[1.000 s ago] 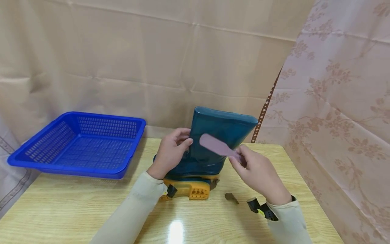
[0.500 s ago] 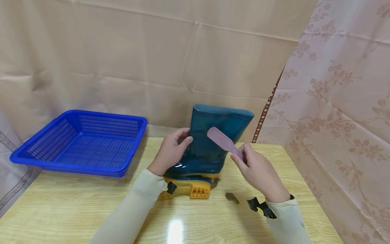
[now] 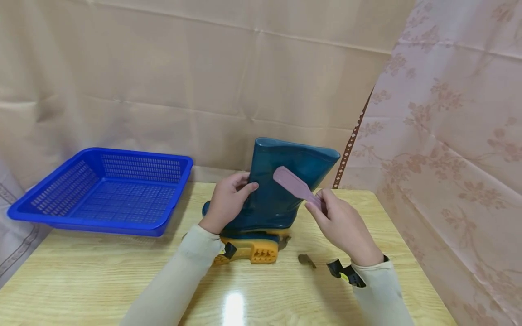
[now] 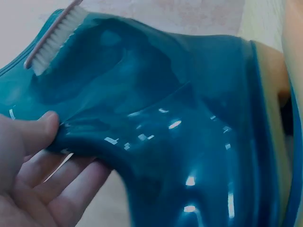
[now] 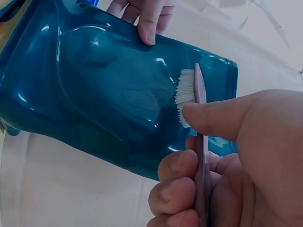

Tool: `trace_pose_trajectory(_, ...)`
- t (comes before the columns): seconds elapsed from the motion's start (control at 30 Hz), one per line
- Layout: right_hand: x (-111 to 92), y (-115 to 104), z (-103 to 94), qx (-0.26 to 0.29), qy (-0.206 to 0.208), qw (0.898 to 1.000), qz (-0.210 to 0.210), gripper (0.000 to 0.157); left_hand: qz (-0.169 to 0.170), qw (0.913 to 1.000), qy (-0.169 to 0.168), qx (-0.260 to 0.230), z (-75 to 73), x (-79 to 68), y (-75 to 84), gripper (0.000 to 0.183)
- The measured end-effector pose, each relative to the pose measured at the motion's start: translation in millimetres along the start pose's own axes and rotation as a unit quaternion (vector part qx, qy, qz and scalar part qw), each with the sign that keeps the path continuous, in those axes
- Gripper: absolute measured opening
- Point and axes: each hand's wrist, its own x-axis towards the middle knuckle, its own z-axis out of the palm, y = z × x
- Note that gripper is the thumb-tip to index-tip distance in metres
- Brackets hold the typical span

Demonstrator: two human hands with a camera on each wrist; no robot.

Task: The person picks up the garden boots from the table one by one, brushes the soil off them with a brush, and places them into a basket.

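A glossy teal rain boot (image 3: 269, 199) with a yellow sole stands upright, its shaft leaning slightly right. My left hand (image 3: 230, 199) grips the front of the shaft, thumb on the near side and fingers behind. My right hand (image 3: 342, 222) holds a pinkish-purple scrub brush (image 3: 291, 183) by its handle. In the right wrist view the white bristles (image 5: 185, 92) press against the side of the shaft, below the top rim. A second boot (image 3: 263, 251) lies on its side in front, its yellow tread facing me, partly hidden behind my left wrist.
A blue perforated plastic basket (image 3: 114, 229) stands at the left of the wood-grain table (image 3: 122, 280). A small brown scrap (image 3: 306, 261) lies right of the boots, and another brown piece (image 3: 284, 242) sits by the heel. Beige cloth (image 3: 163, 81) hangs behind.
The brush has moved a little up along the boot's shaft, with its head tilting more upward. My left hand keeps its grip, and the boot has shifted slightly.
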Motion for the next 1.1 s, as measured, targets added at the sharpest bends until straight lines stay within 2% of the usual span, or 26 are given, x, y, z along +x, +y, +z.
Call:
trace_pose_trajectory(0.2, 0, 1, 0.2, -0.021, 0.008, 1.0, -0.012, 0.024, -0.001, 0.9968, 0.079, -0.014, -0.3, 5.5, 8.8, 0.018)
trace_pose_trajectory(0.3, 0, 1, 0.3, -0.03, 0.007, 0.999, -0.012, 0.024, -0.005, 0.9939, 0.105, -0.033, -5.5, 9.6, 15.2, 0.021)
trace_pose_trajectory(0.5, 0, 1, -2.1, -0.032, 0.009, 0.999, -0.008, 0.025, -0.01, 0.9887, 0.136, -0.063, -19.0, 12.8, 25.1, 0.025)
trace_pose_trajectory(0.7, 1, 1, -4.1, -0.034, 0.014, 0.999, -0.002, 0.027, 0.008, 0.9829, 0.177, -0.049, -33.8, 15.7, 29.8, 0.028)
trace_pose_trajectory(0.8, 2, 1, -4.3, -0.038, 0.017, 0.999, -0.004, 0.028, 0.013, 0.9812, 0.187, -0.046, -41.7, 16.7, 32.5, 0.03)
trace_pose_trajectory(1.1, 2, 5, 0.8, -0.044, 0.026, 0.998, -0.02, 0.015, 0.015, 0.9762, 0.211, -0.048, -70.8, 19.0, 37.7, 0.034)
